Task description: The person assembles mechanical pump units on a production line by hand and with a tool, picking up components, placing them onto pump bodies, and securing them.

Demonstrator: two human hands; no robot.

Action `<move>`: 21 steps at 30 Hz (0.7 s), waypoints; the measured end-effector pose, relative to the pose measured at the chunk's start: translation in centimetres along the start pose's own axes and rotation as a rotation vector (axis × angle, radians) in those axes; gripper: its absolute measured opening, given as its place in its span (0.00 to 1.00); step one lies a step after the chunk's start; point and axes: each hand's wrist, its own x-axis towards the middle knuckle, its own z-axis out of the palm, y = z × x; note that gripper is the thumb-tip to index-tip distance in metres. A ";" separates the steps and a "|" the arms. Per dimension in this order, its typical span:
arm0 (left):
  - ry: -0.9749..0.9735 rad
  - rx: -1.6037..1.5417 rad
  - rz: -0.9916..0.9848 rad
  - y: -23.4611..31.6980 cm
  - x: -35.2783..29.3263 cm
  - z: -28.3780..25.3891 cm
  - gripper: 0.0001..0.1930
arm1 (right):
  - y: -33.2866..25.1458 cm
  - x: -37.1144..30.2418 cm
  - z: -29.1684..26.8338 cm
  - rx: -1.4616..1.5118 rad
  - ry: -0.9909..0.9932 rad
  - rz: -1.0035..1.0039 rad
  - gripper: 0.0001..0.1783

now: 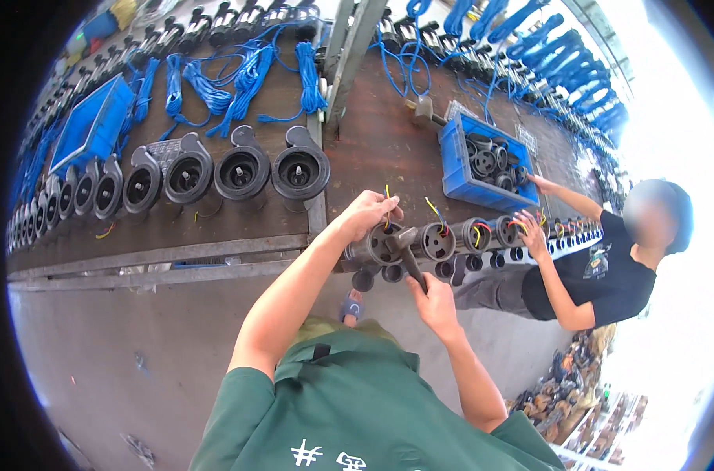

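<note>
**Hands at the bench edge, on the first motor housing**

The left hand [366,210] reaches over the near edge of the brown bench [373,149] and pinches thin yellow wires [387,198] that stick up from the first housing [382,242], fingers pressed together around them. The right hand [432,302] comes up from below the edge and is wrapped around the dark handle of a tool [410,255], whose head sits against the same housing. That housing is the left end of a row [483,234] of round dark housings lying along the bench's near edge, each touching the next, with coloured wires poking from their mouths.

A co-worker in a black shirt stands to the right at the same edge; one hand [530,234] rests on the row farther along, the other [539,184] reaches to the blue crate [454,169] of dark parts, which sits just behind the row.

Left of the hands, a metal rail [316,212] splits the bench. Beyond it, a second line of larger pump bodies [239,173] curves away to the left, set back from the edge, with a bare strip of bench in front. Blue cable bundles [247,78] lie along the far side, and a blue tray [94,125] sits far left.

Below the bench edge the grey floor [137,345] lies open to the left; to the lower right, a heap of dark parts [561,392] crowds the floor near the co-worker.
</note>
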 end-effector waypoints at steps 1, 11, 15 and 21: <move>0.020 -0.009 -0.034 0.2 -0.4 -0.2 0.22 | 0.3 0.4 0.0 -0.042 -0.020 -0.030 0.20; 0.107 -0.018 -0.104 0.1 -0.9 -0.5 0.22 | 2.1 1.0 -1.3 -0.015 -0.208 -0.048 0.24; 0.174 0.023 -0.113 -0.6 -0.5 -0.8 0.23 | 0.3 1.2 -2.4 0.028 -0.142 -0.152 0.22; 0.176 0.120 -0.141 1.0 -0.7 0.1 0.21 | 3.9 3.2 -0.8 -0.068 -0.181 -0.134 0.22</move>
